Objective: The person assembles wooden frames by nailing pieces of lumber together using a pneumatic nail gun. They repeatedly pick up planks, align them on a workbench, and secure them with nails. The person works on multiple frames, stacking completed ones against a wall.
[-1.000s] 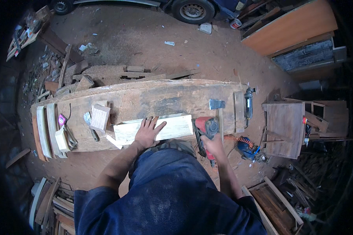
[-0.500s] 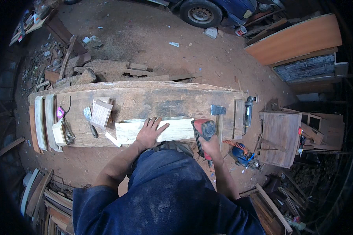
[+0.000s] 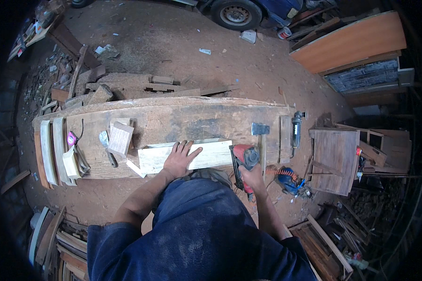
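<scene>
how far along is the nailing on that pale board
Done: the pale board lies flat at the workbench's near edge. In hand: the left hand presses it down while the right hand holds the red nail gun at its right end. Driven nails are too small to see.

The workbench (image 3: pixel 183 117) is rough, weathered wood, grey-brown and stained dark in patches, matt throughout. On it lies a pale board (image 3: pixel 211 154) of fresh, smooth-sawn wood, lighter than everything around it. The nail gun (image 3: pixel 243 159) has a red body with a slight gloss, plastic or painted metal, and dark parts. The hammer (image 3: pixel 260 129) shows a dull grey metal head on a wooden handle. A small block (image 3: pixel 121 137) is brownish planed wood. The ground (image 3: pixel 173 51) is dusty reddish earth, matt and gritty
</scene>
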The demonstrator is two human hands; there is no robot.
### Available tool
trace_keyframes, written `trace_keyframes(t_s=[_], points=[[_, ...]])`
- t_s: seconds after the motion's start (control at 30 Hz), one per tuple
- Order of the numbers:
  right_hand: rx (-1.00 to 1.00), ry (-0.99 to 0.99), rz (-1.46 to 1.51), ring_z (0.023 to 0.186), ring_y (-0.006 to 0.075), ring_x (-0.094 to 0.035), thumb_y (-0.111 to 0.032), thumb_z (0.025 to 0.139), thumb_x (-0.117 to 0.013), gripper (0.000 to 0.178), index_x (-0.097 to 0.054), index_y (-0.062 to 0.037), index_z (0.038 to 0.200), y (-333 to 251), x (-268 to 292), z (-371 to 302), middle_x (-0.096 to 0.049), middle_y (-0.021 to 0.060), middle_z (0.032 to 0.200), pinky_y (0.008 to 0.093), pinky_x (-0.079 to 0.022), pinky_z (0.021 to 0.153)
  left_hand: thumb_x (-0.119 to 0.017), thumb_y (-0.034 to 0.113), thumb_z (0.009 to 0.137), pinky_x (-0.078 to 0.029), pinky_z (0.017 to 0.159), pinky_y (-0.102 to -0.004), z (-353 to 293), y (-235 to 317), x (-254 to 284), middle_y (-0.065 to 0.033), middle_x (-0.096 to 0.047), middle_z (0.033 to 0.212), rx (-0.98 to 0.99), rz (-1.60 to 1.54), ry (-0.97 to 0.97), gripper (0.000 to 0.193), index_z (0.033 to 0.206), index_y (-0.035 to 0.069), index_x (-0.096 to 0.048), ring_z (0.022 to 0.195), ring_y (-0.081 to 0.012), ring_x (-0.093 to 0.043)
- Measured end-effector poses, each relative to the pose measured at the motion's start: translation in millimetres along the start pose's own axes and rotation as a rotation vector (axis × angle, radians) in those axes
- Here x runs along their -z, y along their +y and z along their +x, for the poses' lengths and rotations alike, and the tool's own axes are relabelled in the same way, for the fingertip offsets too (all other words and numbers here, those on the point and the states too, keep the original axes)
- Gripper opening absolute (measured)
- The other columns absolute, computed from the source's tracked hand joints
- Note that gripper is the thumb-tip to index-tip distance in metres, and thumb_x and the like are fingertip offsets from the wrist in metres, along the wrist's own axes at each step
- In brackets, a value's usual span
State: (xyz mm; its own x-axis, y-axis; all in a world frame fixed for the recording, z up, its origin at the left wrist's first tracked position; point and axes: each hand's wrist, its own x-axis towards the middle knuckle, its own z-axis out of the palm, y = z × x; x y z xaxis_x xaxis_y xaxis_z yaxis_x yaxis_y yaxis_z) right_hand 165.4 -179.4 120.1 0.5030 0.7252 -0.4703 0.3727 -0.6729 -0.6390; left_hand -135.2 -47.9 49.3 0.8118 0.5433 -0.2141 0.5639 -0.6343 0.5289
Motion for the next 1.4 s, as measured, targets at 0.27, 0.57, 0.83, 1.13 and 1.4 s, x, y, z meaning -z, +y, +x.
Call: trace_keyframes(t_s=[0.27,0.57,0.83,1.13,1.4], points=[[0.019,0.032,0.053,0.055,0.0124,-0.059,-0.012,0.088,-0.068,0.014,-0.068,0.0013,0.092,26,-3,-14,-0.063,0.0029,0.068,0.0308,-0.047,0.050,-0.082,0.039,0.080,-0.023,0.124,-0.0568,0,1,3,-0.0215,-0.033,0.160,-0.007,0.004,-0.020,0.101,0.163,0.023,-0.027,0.147,-0.0437,-0.032],[-0.085,-0.069,0.109,0.086,0.0189,-0.065,-0.009,0.084,-0.068,0.028,-0.067,0.0036,0.109,0,6,-25,-0.069,0.0086,0.095,0.0346,-0.051,0.079,-0.080,0.044,0.083,-0.021,0.125,-0.0572,-1,1,5,-0.0218,-0.032,0.161,0.021,0.016,-0.059,0.101,0.164,0.023,-0.025,0.149,-0.0429,-0.030],[0.018,-0.029,0.074,0.057,0.0122,-0.059,-0.009,0.087,-0.066,0.013,-0.064,-0.0018,0.097,33,5,-38,-0.061,0.0017,0.069,0.0304,-0.048,0.052,-0.079,0.048,0.083,-0.020,0.125,-0.0568,2,4,3,-0.0216,-0.032,0.161,0.021,0.045,-0.068,0.101,0.164,0.024,-0.024,0.149,-0.0422,-0.030],[-0.004,0.059,-0.047,0.101,0.0219,-0.068,-0.010,0.083,-0.071,0.045,-0.063,0.0027,0.125,27,3,-49,-0.070,0.0123,0.112,0.0362,-0.053,0.091,-0.070,0.055,0.091,-0.016,0.126,-0.0592,-11,-2,-5,-0.0248,-0.031,0.161,0.063,-0.098,0.083,0.086,0.160,0.017,-0.034,0.151,-0.0458,-0.026],[0.089,-0.004,0.284,0.111,0.0231,-0.064,-0.005,0.082,-0.070,0.045,-0.062,0.0040,0.126,53,-1,-66,-0.067,0.0114,0.122,0.0387,-0.049,0.099,-0.068,0.041,0.097,-0.035,0.114,-0.0516,-120,-41,-62,-0.0258,-0.052,0.143,0.835,-0.436,0.930,0.064,0.145,0.003,-0.053,0.138,-0.0410,-0.047]])
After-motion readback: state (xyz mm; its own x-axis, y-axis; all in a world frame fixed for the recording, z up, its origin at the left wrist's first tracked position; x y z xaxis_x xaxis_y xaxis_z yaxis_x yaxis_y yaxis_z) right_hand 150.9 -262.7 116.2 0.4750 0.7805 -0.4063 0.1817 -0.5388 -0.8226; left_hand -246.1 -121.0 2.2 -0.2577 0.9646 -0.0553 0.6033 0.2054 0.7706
